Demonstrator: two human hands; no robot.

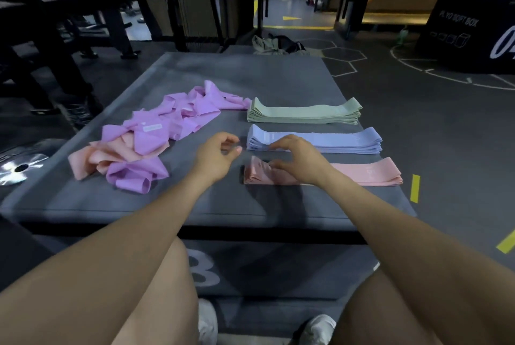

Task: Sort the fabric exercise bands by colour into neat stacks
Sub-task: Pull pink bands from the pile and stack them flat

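Currently, from the head view, I sit at a grey mat (156, 205) laid on a low platform, with my knees and white shoes below its near edge. My left hand (216, 156) hovers over bare mat just left of the stacks; its fingers are loosely curled, thumb and forefinger close together, and it holds nothing. My right hand (299, 159) reaches over the left part of the pink stack (367, 174); its fingers are spread and bent downward, the fingertips (274, 165) at or just above the rumpled left end of that stack, while the upper fingers lie near the front edge of the blue stack (334, 142). I cannot tell whether the fingertips press the fabric or only hover. Three stacks lie in a column on the right half of the mat: the green stack (303, 114) farthest from me, the blue stack in the middle, the pink stack nearest. The green and blue stacks are flat and even; the pink stack is flat at its right end and creased at its left end. On the left half of the mat lies a loose pile of purple bands (172, 121) tangled over peach bands (92, 159), well apart from the pink stack. One purple strip reaches right and touches the left end of the green stack.
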